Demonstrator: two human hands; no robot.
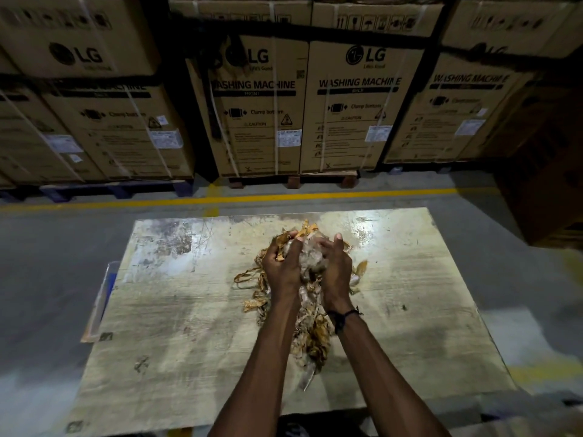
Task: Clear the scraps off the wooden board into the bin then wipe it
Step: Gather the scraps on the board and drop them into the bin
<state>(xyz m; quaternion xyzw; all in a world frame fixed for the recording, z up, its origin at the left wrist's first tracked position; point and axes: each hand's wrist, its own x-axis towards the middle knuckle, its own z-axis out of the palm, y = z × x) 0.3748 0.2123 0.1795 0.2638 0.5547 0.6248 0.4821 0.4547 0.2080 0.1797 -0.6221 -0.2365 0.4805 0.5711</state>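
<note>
- Gathering scraps [310, 329]: both hands cupped round one bundle of tan strips and grey fluff, held over the wooden board [176, 310].
- Left hand [280, 266] grip curled on the bundle's left side, fingertips at the top.
- Right hand [336, 269] grip curled on the right side, thumb up; black cord bracelet [344, 316] at the wrist.
- Loose strips hang from the bundle, some trailing on the board left of the hands.
- Board pale, scuffed, stained near its far-left corner.
- Blue-edged sheet [102, 298] sticks out past the board's left edge.
- LG washing machine cartons [356, 108] stacked behind, past a yellow floor line [284, 197].
</note>
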